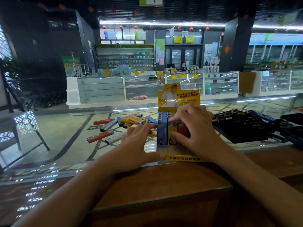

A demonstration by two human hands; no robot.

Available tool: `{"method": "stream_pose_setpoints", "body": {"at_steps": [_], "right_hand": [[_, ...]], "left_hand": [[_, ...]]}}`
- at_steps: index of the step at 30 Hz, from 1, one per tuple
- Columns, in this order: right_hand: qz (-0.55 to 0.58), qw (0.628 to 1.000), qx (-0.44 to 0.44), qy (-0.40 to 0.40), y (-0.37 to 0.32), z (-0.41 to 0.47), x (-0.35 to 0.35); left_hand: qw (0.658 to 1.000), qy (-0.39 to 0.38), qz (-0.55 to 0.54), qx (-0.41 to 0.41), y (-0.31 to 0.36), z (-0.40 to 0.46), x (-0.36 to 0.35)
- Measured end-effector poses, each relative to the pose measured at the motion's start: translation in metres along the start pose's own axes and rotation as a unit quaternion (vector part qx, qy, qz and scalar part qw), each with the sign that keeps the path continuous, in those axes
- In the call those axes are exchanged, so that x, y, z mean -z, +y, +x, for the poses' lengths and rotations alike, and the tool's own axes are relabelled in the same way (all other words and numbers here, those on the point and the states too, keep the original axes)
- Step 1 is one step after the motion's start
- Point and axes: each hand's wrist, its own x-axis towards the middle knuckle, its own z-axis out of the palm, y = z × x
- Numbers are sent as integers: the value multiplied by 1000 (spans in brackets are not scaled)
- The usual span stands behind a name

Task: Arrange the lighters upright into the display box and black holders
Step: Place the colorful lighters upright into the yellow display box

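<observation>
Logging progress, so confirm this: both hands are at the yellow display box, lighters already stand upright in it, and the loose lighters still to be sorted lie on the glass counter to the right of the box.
One detail is wrong. In the head view the loose lighters lie left of the display box, not right; the black holders are on the right. Both hands, left and right, are at the box, with lighters upright in it.

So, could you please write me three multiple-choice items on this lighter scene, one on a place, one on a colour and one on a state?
1. Where do the loose lighters lie?
A. left of the display box
B. inside the black holders
C. on the floor

2. What colour is the box's back card?
A. green
B. yellow
C. white

3. What is the right hand doing?
A. hanging idle
B. holding a pen
C. gripping lighters standing in the box

Answers: 1 A, they are scattered on the glass counter beyond the left hand; 2 B, the card is yellow; 3 C, its fingers curl round the upright lighters.
</observation>
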Motion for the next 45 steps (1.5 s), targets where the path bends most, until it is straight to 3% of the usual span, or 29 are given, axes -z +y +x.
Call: {"method": "stream_pose_setpoints", "body": {"at_steps": [3,6,10,15,19,22,26,32,36,45], "right_hand": [[13,1000,-9,-16,-2,1,4],[0,1000,-18,-8,-8,2,11],[2,999,32,-15,-40,11,16],[-14,983,132,-129,-88,24,-4],[13,957,141,-255,-98,25,-22],[18,942,155,-296,-93,21,-27],[65,944,134,-295,-87,19,-30],[105,945,118,-288,-82,21,-36],[102,947,113,-282,-82,21,-36],[106,945,112,-288,-82,20,-37]], "left_hand": [[997,27,-60,28,-3,-2,11],[981,117,-133,74,-20,-4,29],[979,152,-38,127,-58,-12,48],[978,107,16,179,-94,-21,51],[978,52,65,189,-97,-14,50],[978,34,72,195,-102,-2,54],[979,21,74,191,-112,15,48],[989,4,87,123,-111,14,49],[980,54,-102,161,-116,-5,59],[982,70,11,174,-114,-9,63]]}}
